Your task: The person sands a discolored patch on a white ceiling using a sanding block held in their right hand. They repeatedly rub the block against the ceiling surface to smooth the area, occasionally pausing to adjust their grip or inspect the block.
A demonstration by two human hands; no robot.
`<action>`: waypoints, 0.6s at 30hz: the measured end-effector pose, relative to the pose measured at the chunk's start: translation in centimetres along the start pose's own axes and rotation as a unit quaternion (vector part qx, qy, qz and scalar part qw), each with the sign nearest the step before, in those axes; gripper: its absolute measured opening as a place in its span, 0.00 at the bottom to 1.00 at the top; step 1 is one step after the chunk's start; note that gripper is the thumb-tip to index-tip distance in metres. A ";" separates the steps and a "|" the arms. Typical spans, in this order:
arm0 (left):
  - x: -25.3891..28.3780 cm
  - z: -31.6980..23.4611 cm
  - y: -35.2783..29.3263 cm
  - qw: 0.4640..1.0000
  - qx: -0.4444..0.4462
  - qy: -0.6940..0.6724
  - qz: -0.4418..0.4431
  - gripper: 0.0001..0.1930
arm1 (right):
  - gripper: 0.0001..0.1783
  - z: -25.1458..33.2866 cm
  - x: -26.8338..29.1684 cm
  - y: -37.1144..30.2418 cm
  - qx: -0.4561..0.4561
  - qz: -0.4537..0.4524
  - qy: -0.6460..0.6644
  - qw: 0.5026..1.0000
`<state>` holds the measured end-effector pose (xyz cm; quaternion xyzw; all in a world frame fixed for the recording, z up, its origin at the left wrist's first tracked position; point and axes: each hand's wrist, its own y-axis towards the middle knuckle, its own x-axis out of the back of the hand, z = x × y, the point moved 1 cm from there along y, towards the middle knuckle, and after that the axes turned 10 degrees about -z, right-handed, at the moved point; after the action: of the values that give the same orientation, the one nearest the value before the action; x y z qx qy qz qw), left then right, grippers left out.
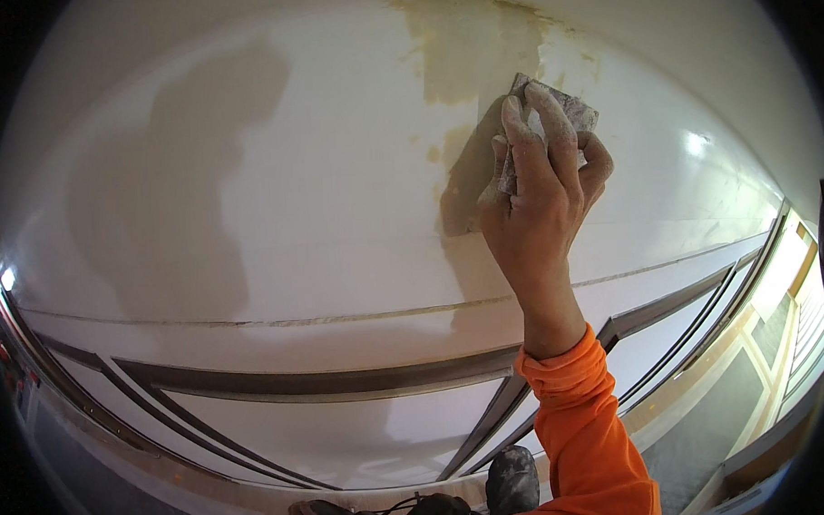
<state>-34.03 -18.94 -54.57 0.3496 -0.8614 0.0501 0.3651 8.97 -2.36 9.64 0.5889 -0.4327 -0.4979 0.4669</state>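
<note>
My right hand [549, 166], dusty and reaching out of an orange sleeve [585, 415], is closed around a grey, dust-covered piece of sandpaper [572, 107]. It is pressed against or very close to the white wall [345, 169]. Just above and to the left of my fingers, the wall carries a yellowish-beige patch [455, 52] with ragged edges and small spots below it. Part of the sandpaper is hidden behind my fingers. My left hand does not show.
A thin rough seam [278, 322] crosses the wall below my hand. Lower down run brown frame strips [344, 380]. Dark shoes [512, 481] show at the bottom edge. Grey panels with pale borders [708, 420] lie at the lower right. Shadows fall on the wall at left.
</note>
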 end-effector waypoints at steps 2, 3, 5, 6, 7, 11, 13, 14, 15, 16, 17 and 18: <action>0.5 0.5 -0.4 1.000 0.016 0.000 -0.006 0.23 | 0.26 0.7 -0.2 -1.3 -0.021 0.015 0.001 1.000; 0.8 0.7 -0.5 1.000 0.021 -0.001 -0.009 0.24 | 0.26 0.7 0.1 -3.7 -0.019 0.025 -0.004 0.999; 0.8 1.0 -0.8 0.999 0.032 -0.003 -0.009 0.24 | 0.30 0.7 -0.2 -6.7 -0.012 0.027 0.019 0.999; 0.5 1.0 -0.9 0.999 0.036 -0.006 -0.009 0.24 | 0.35 0.3 -0.2 -7.0 -0.004 0.032 0.023 0.999; 0.5 0.9 -0.7 0.999 0.037 -0.008 -0.007 0.24 | 0.35 -0.3 -0.1 -5.5 -0.005 0.029 0.025 0.999; 0.2 0.0 -0.7 0.999 0.049 -0.021 -0.007 0.24 | 0.34 -1.7 0.1 -1.6 0.007 0.005 0.022 1.000; 0.4 -0.3 -1.0 0.998 0.063 -0.023 -0.011 0.25 | 0.32 -1.0 0.2 -4.6 0.000 0.009 0.017 1.000; 0.8 -0.9 -1.2 0.997 0.076 -0.022 -0.020 0.25 | 0.32 -0.8 0.5 -5.7 -0.012 0.009 0.034 0.999; 0.5 0.3 -0.8 0.997 0.069 0.019 0.001 0.27 | 0.31 -0.9 0.9 -6.7 -0.024 0.009 0.051 0.998; 0.3 0.6 -0.2 0.997 0.057 0.056 0.020 0.29 | 0.31 -1.1 1.8 -7.1 -0.034 0.004 0.066 0.997; 0.5 1.0 0.0 0.993 0.051 0.096 0.039 0.31 | 0.29 -1.0 3.0 -7.7 -0.060 -0.009 0.067 0.996; 0.8 1.4 -0.1 0.995 0.044 0.088 0.018 0.26 | 0.26 -0.6 3.9 -8.2 -0.069 -0.020 0.072 0.995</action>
<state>-35.16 -19.94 -55.08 0.3441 -0.8292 0.1246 0.4225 10.44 -4.50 0.93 0.5981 -0.3505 -0.4922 0.5264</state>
